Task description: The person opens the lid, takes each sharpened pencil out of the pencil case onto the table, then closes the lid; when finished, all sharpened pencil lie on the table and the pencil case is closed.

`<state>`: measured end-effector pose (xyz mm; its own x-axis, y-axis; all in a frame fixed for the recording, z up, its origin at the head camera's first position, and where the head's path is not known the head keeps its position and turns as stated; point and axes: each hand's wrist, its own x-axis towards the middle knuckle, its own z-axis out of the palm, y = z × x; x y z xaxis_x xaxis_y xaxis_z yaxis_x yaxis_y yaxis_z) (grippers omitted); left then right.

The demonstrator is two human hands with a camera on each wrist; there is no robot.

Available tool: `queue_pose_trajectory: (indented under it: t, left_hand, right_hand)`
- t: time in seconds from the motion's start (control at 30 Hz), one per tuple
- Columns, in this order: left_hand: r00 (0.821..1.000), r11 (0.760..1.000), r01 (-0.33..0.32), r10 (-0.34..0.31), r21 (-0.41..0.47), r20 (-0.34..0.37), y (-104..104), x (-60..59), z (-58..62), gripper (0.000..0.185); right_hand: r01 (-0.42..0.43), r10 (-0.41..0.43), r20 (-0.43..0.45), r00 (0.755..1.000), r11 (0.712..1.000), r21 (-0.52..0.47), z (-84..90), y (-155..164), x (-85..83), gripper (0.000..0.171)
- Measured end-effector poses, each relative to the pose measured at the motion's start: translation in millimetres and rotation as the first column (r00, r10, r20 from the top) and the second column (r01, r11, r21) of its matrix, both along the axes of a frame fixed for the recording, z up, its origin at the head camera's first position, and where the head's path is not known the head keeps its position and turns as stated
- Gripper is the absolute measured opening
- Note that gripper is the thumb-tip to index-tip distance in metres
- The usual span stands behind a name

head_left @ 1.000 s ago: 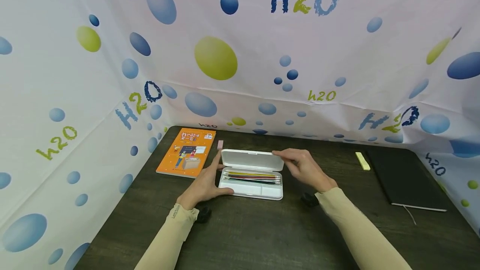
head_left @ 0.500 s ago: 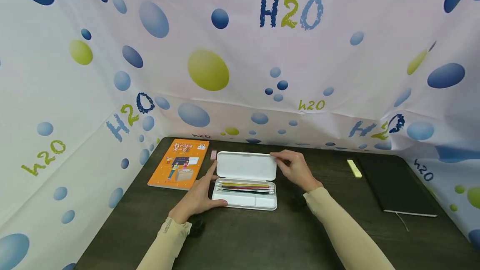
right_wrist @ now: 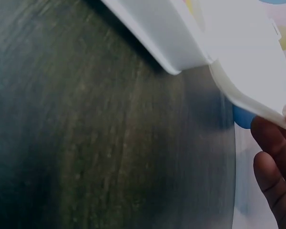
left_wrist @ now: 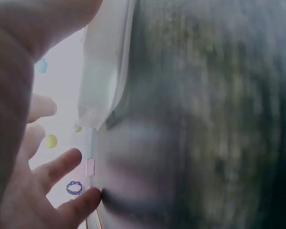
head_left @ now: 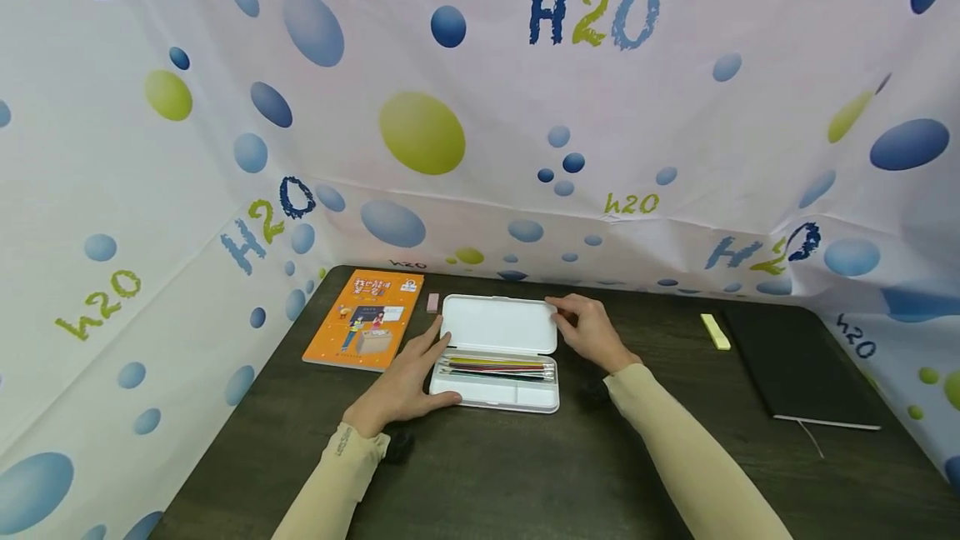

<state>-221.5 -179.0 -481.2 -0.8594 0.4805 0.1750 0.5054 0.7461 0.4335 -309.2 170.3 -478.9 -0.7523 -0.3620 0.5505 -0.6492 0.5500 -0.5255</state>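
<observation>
A white pencil case (head_left: 487, 392) lies unfolded on the dark table, its lid (head_left: 501, 323) tilted up and back behind the tray. Several pencils (head_left: 495, 369) lie side by side in the tray's rear compartment. My right hand (head_left: 591, 333) pinches the lid's far right corner between thumb and fingers; the right wrist view shows the lid's edge (right_wrist: 248, 102) at the fingertips. At the case's left end, my left hand (head_left: 401, 386) has its fingers spread and its thumb by the front left corner. Firm contact there cannot be made out.
An orange book (head_left: 365, 319) lies to the left, with a small pink eraser (head_left: 432, 302) beside it. On the right are a yellow stick-like item (head_left: 716, 332) and a black notebook (head_left: 802, 365) with a ribbon. A patterned cloth (head_left: 480, 107) hangs behind the table.
The lid has swung further back, with my right hand holding its corner. My left fingers have drawn slightly toward the front. The head view has shifted a little.
</observation>
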Motion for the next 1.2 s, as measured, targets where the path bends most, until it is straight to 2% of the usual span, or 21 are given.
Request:
queue_pose_trajectory:
  t: [0.17, 0.3, 0.73, 1.2]
  left_hand:
    - [0.999, 0.998, 0.026, -0.024, -0.066, 0.023, -0.7, 1.3, -1.7, 0.093]
    - [0.998, 0.995, 0.033, -0.027, -0.097, 0.058, -0.7, 1.1, -4.4, 0.091]
    - [0.996, 0.998, 0.001, 0.005, -0.069, 0.085, 1.3, -2.2, -4.7, 0.091]
    - [0.994, 0.998, -0.020, 0.027, -0.067, 0.104, 2.2, -1.9, -2.3, 0.091]
  right_hand:
    - [0.006, -0.005, 0.042, 0.999, 1.000, -0.028, -1.1, -0.9, -1.5, 0.031]
    - [0.018, -0.015, 0.112, 0.994, 0.999, -0.027, -4.4, 0.0, -1.2, 0.030]
    - [0.100, -0.110, 0.210, 0.972, 0.993, 0.059, -7.0, -3.7, -1.5, 0.029]
    - [0.097, -0.110, 0.202, 0.973, 0.993, 0.070, -4.9, -3.0, -0.4, 0.031]
